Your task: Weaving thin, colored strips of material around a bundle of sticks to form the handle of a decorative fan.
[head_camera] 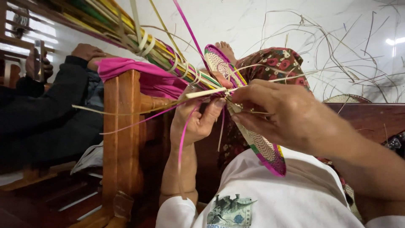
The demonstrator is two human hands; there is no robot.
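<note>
A round woven fan [262, 147] with a cream centre and a pink, green and yellow rim stands on edge in front of me. My left hand [195, 120] grips its rim from the left side, thumb up against the weave. My right hand [282, 113] pinches thin cream straw strips [211, 92] at the rim beside the left thumb. Loose pink strips [184, 139] hang down over my left wrist. A tied bundle of coloured straw strips [168, 55] slants from the upper left toward the fan.
A wooden post [121, 135] of a bench stands at my left with pink cloth [139, 74] draped over it. Another person in dark sleeves [50, 101] sits at the far left. Loose dry straw [337, 55] lies tangled on the white floor behind. My foot [225, 50] rests beyond the fan.
</note>
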